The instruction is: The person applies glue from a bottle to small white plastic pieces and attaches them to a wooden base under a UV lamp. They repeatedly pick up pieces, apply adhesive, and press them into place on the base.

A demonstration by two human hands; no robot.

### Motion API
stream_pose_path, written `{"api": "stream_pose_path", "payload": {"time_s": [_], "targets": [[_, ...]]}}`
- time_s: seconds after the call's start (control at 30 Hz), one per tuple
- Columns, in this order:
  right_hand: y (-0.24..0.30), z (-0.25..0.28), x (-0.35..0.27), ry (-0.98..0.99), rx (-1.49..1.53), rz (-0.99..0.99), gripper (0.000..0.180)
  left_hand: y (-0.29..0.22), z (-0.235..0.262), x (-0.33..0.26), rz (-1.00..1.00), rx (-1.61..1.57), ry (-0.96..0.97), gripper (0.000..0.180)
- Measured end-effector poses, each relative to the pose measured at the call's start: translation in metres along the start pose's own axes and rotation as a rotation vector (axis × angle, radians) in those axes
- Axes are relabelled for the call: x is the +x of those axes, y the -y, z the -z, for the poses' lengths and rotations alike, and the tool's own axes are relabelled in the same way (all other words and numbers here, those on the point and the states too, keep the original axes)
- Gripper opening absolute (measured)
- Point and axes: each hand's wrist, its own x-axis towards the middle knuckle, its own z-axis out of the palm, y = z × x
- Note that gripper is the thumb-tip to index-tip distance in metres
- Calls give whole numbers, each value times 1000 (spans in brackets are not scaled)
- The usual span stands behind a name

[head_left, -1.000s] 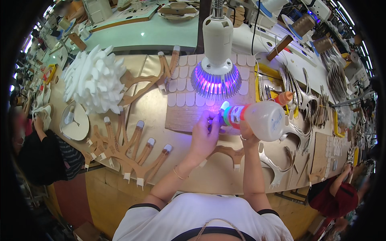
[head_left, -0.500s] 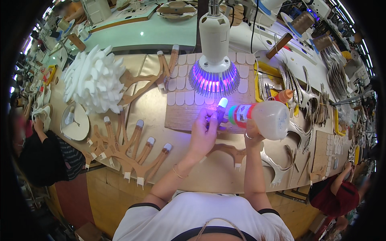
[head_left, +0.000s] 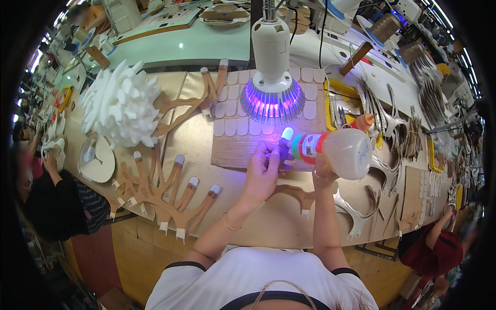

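My left hand (head_left: pixel 262 173) pinches the end of a brown branched strap piece (head_left: pixel 293 195). A white rounded tab (head_left: pixel 287 134) caps that end and glows blue under the lamp. In my right hand (head_left: pixel 324 173) is a translucent squeeze bottle (head_left: pixel 349 154) with a red label band and a green collar. The bottle lies tilted on its side, its green end pointing left and close beside the strap end. My left fingers hide part of the strap, and whether the nozzle touches it I cannot tell.
A lamp (head_left: pixel 273 98) with purple light hangs just above my hands. Behind it, a brown board (head_left: pixel 232 150) carries rows of pale tabs. Left are a white foam-like pile (head_left: pixel 121 103) and tipped strap pieces (head_left: pixel 181 214); right, a yellow tray (head_left: pixel 333 111) and silvery straps (head_left: pixel 356 214).
The green end of the bottle has come slightly nearer to the strap end. Both hands keep their hold, and the view has shifted very little.
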Motion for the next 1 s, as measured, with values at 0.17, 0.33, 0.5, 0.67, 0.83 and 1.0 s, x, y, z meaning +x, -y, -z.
{"api": "stream_pose_path", "payload": {"time_s": [0.17,0.33,0.5,0.67,0.83,1.0], "targets": [[3,4,5,4,-41,-56,45,1,1,-2,-13,-18,32,19],[11,3,9,-25,65,-101,41,3,0,-5,11,-55,64,18],[10,2,13,-51,136,-249,43,4,0,-7,49,-8,71,18],[8,-2,16,-4,-3,-57,42,7,2,-6,34,-35,82,18],[13,-12,21,-49,145,-168,36,7,3,-7,48,-35,98,19],[18,-12,23,39,-18,-80,34,7,2,-10,64,-36,110,19]]}}
